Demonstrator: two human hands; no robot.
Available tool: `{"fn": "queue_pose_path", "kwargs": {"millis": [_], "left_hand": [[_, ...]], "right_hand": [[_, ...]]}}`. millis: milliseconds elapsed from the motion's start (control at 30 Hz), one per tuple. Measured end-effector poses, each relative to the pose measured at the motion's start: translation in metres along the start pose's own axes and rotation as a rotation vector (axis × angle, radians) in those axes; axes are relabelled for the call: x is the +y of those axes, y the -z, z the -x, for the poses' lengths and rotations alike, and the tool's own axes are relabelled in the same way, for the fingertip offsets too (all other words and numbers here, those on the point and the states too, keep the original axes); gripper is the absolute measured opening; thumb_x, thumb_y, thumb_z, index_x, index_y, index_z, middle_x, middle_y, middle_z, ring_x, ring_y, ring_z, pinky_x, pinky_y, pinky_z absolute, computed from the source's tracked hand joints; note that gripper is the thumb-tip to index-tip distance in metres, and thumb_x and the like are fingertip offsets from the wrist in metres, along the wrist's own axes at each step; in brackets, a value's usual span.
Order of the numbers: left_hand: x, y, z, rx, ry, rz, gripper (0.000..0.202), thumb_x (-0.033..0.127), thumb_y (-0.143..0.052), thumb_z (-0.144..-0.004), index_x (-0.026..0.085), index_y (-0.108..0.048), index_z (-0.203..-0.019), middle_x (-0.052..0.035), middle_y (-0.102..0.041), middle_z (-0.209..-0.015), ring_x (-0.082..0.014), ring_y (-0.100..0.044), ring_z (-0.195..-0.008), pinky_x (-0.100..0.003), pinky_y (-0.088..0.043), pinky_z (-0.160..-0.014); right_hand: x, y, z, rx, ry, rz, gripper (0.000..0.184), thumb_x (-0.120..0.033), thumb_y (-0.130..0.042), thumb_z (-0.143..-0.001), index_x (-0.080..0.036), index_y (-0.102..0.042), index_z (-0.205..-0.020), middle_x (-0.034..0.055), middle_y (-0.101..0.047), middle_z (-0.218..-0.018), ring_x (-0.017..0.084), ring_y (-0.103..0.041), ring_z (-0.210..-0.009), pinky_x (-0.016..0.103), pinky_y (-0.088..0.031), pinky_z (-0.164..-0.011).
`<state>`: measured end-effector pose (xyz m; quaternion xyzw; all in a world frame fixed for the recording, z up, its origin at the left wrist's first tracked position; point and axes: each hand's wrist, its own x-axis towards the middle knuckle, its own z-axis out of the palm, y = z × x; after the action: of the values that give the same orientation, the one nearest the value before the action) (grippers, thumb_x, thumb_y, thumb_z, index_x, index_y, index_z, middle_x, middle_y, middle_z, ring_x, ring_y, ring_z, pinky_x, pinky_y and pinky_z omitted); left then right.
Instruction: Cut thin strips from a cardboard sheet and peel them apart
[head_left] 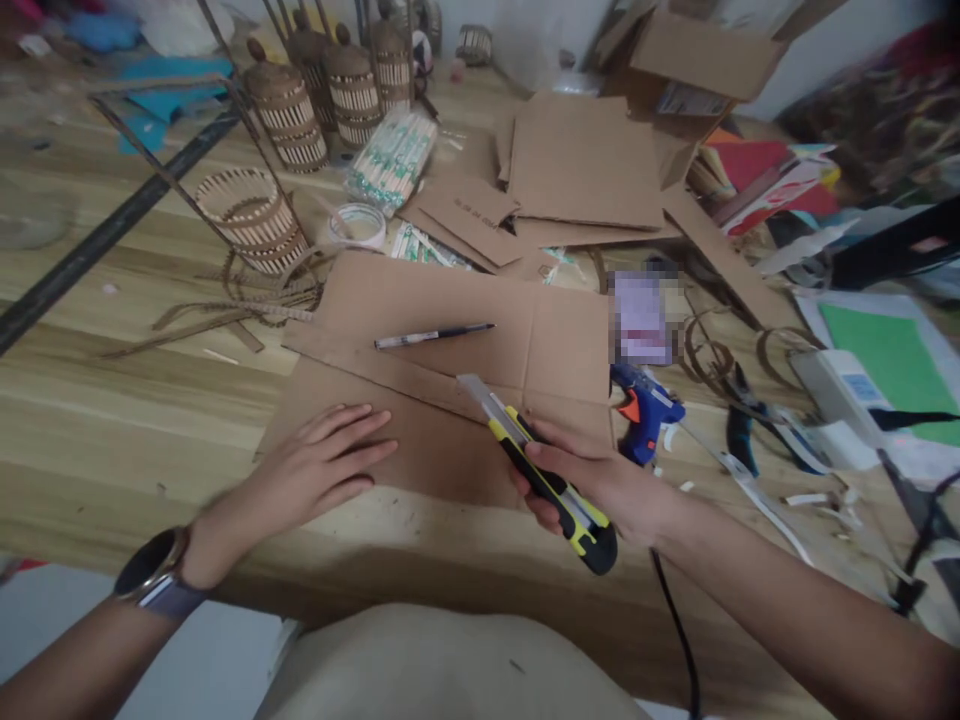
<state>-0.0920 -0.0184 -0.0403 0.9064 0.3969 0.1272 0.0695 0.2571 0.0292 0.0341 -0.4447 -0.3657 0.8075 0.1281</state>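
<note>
My left hand (319, 468) lies flat, fingers stretched out, on a brown cardboard sheet (442, 450) on the wooden table (112, 400). My right hand (600, 485) is wrapped round a yellow and black utility knife (540, 470). The knife's blade is extended and points up-left over the cardboard. A black pen (433, 336) rests on a second cardboard sheet (465, 310) just beyond. A watch sits on my left wrist.
A blue glue gun (643, 412) lies right of the cardboard, its black cord running off the table edge. Woven stick baskets (251, 218), a tape roll (358, 226), packs of sticks (394, 155) and stacked cardboard (581, 165) fill the back. Scissors, paper and clutter crowd the right side.
</note>
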Motion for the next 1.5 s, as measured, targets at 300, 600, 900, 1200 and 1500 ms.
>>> {"fn": "queue_pose_path", "kwargs": {"millis": [300, 600, 900, 1200, 1500], "left_hand": [[-0.007, 0.007, -0.002, -0.017, 0.039, 0.036, 0.04, 0.035, -0.058, -0.101, 0.024, -0.063, -0.139, -0.0125, -0.049, -0.157, -0.0307, -0.046, -0.144, -0.049, -0.045, -0.116], [-0.021, 0.014, 0.003, -0.031, 0.113, 0.027, 0.042, 0.037, -0.058, -0.1, 0.025, -0.063, -0.14, -0.0117, -0.049, -0.157, -0.0325, -0.044, -0.145, -0.051, -0.045, -0.116], [-0.015, 0.026, -0.033, 0.091, 0.142, 0.028, 0.034, 0.036, -0.045, -0.107, 0.019, -0.072, -0.12, -0.0141, -0.064, -0.133, -0.0284, -0.055, -0.127, -0.051, -0.049, -0.108], [-0.001, -0.01, -0.094, 0.004, -0.018, -0.077, 0.055, 0.044, -0.045, -0.106, 0.014, -0.045, -0.152, -0.0209, -0.037, -0.163, -0.0385, -0.029, -0.153, -0.062, -0.026, -0.122], [0.003, -0.016, -0.091, 0.003, -0.012, -0.107, 0.057, 0.046, -0.041, -0.107, 0.012, -0.047, -0.152, -0.0225, -0.039, -0.161, -0.0411, -0.032, -0.151, -0.063, -0.028, -0.12]], "right_hand": [[0.015, 0.004, -0.007, -0.161, -0.056, -0.094, 0.031, -0.033, -0.067, -0.081, -0.024, -0.047, -0.103, -0.002, -0.058, -0.09, 0.008, -0.054, -0.062, 0.024, -0.047, -0.056], [0.024, -0.004, 0.006, -0.216, -0.06, -0.032, 0.051, -0.028, -0.067, -0.077, -0.024, -0.045, -0.122, -0.0007, -0.058, -0.092, 0.009, -0.057, -0.066, 0.026, -0.048, -0.06], [0.011, -0.011, 0.007, -0.055, 0.167, 0.882, 0.025, -0.045, -0.045, -0.1, -0.023, -0.048, -0.089, -0.0011, -0.06, -0.072, 0.013, -0.058, -0.061, 0.025, -0.043, -0.056], [0.003, -0.053, -0.024, 0.132, 0.188, 1.84, 0.014, -0.021, -0.046, -0.101, -0.018, -0.059, -0.104, 0.0106, -0.074, -0.091, 0.025, -0.072, -0.078, 0.029, -0.033, -0.053], [-0.011, -0.066, -0.032, 0.067, 0.026, 1.906, 0.023, -0.031, -0.042, -0.107, -0.017, -0.06, -0.113, 0.0094, -0.077, -0.096, 0.026, -0.075, -0.087, 0.03, -0.031, -0.053]]}}
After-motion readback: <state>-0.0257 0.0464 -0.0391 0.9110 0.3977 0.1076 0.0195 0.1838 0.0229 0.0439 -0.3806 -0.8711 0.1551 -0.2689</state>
